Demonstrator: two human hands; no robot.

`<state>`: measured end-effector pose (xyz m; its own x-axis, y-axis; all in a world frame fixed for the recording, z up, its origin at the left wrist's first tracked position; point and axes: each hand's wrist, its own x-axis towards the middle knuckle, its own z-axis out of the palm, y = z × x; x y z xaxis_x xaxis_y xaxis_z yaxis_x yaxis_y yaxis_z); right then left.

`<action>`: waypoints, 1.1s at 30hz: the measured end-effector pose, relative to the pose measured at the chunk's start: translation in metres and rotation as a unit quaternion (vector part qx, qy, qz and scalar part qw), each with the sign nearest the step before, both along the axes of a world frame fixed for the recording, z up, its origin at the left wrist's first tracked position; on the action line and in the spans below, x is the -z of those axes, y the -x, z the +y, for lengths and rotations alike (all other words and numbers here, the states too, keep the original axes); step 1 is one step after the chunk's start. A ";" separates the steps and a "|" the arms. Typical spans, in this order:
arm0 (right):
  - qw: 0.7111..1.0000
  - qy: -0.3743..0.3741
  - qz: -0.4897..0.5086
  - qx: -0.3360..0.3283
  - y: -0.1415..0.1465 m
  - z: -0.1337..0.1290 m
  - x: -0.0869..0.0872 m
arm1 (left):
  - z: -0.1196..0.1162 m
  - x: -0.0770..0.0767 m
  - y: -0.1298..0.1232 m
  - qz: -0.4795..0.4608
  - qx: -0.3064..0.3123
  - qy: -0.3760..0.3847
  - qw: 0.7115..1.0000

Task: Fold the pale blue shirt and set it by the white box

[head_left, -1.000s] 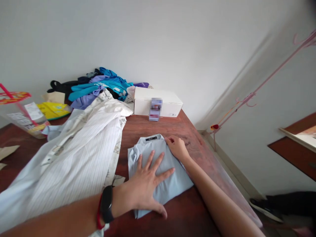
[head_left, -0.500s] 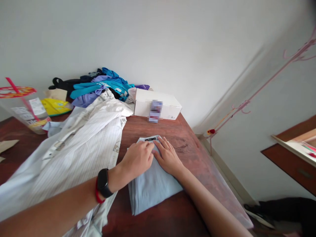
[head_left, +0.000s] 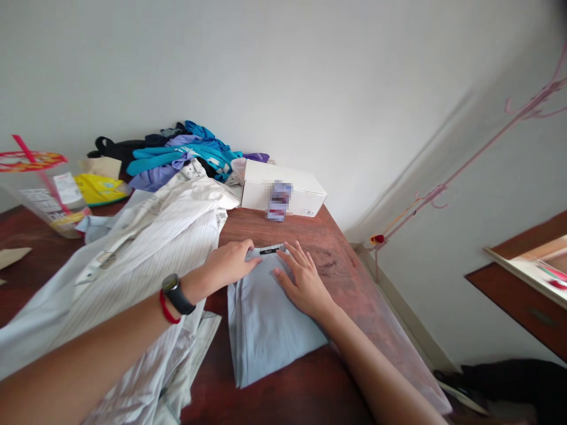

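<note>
A folded light blue garment [head_left: 274, 330] lies on the dark wooden table, its black label [head_left: 268, 251] showing at the far edge. My left hand [head_left: 228, 262], with a dark watch and a red band on its wrist, grips the garment's far left corner between thumb and fingers. Across the far right part of the cloth rests my right hand [head_left: 305, 283], open, palm down with the fingers spread. Its fingertips reach the garment's far edge, beside the label.
White striped cloth [head_left: 146, 260] covers the table's left side. Behind it are a heap of clothes [head_left: 186, 150], a yellow packet [head_left: 101, 189] and a plastic cup [head_left: 48, 195] with a straw. A white box [head_left: 283, 177] stands near the wall; a pink coat stand [head_left: 465, 165] leans in view at right.
My left hand has moved left from beside my right hand to the garment's far left corner, uncovering the label. My right hand stays on the cloth, its fingers slightly more spread.
</note>
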<state>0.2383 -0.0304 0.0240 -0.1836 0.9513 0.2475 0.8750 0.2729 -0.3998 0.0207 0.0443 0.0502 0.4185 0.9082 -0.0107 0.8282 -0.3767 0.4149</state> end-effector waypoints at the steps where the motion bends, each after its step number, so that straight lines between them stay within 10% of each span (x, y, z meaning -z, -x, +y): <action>1: 1.000 -0.007 0.009 0.001 -0.001 0.000 -0.001 | 0.002 -0.001 0.001 -0.009 0.006 0.010 1.000; 10: 0.996 -0.066 0.047 -0.041 -0.007 0.005 0.001 | 0.006 -0.018 0.004 -0.112 0.083 0.127 0.982; 22: 0.984 0.115 -0.069 -0.121 -0.003 -0.002 0.002 | 0.018 -0.008 0.026 -0.022 0.096 0.343 0.934; 27: 0.977 0.135 -0.092 -0.134 -0.002 -0.001 -0.001 | 0.015 -0.015 0.029 0.050 0.111 0.279 0.952; 33: 0.971 0.169 -0.103 -0.133 -0.001 -0.001 -0.004 | -0.008 -0.024 0.009 0.001 0.139 -0.035 0.990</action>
<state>0.2389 -0.0311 0.0278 -0.4458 0.8842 -0.1397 0.8631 0.3831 -0.3291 0.0115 0.0365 0.0738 0.6529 0.7560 0.0461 0.6892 -0.6182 0.3781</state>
